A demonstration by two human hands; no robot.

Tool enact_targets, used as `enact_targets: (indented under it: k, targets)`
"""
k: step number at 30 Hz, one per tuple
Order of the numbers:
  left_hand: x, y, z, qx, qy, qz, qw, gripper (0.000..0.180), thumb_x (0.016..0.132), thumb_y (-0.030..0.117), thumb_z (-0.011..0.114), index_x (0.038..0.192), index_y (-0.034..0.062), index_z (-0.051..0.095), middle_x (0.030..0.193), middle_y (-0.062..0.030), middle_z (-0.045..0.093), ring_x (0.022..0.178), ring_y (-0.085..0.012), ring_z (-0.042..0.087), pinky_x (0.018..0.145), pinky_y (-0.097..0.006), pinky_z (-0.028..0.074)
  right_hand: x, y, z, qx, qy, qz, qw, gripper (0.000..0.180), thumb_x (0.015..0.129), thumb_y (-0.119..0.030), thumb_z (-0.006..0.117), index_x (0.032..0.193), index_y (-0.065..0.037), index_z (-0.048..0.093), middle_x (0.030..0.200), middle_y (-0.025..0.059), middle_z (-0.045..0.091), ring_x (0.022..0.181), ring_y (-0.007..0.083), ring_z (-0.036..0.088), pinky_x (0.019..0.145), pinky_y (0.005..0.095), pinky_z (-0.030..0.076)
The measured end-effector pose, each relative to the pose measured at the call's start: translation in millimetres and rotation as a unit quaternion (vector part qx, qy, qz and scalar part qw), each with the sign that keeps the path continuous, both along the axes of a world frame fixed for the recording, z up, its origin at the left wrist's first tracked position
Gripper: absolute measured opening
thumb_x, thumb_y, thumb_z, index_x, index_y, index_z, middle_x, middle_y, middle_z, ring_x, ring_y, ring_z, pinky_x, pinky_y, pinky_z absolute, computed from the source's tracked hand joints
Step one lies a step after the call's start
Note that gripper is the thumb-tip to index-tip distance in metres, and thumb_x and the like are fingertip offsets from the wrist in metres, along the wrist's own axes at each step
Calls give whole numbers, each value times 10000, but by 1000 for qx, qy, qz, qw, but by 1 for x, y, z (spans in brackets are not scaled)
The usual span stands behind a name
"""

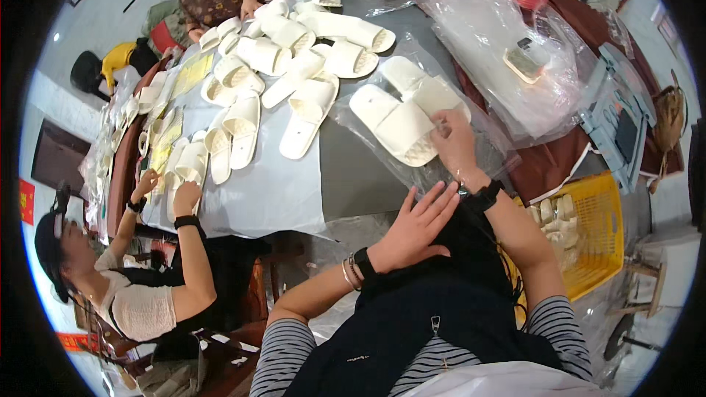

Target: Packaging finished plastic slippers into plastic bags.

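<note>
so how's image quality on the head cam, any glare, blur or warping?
Head view: strong fisheye bending at the black rim; glare on the clear plastic bags; the white slippers under the right hand are nearly blown out; left hand sharp, no motion blur.

The white slippers (401,121) look like matt foam with a dimpled, textured sole; the clear bag (375,158) around them is thin, glossy, crinkled plastic film; the counter (353,169) shows a smooth, dull grey sheet; the yellow basket (599,239) is hard latticed plastic; the dark red cloth (548,162) beside it looks soft and matt.
</note>
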State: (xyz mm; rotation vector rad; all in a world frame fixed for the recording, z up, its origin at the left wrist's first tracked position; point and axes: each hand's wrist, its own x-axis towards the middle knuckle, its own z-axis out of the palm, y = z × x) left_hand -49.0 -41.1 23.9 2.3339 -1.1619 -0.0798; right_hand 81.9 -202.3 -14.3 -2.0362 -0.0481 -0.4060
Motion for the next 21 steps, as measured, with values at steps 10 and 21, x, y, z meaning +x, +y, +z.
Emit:
enact_targets:
  k: [10,21]
  targets:
    - [-5,7,-22,67,-87,-56,992,681,750,195,758,1372,186,483,1599,-137,300,1446,-311,348,1099,-537,334,-71,-60,2,-77,-77,56,992,330,861,-40,672,1191,-57,675,1251,182,602,998,345,660,753,343,558]
    - [-3,-4,-27,-32,-172,-1,985,552,802,40,612,1349,86,552,1424,-117,545,1295,-266,537,999,-392,423,-80,-62,-7,-161,-99,126,974,448,806,31,578,1238,-58,657,1415,206,510,1194,403,533,1027,436,439]
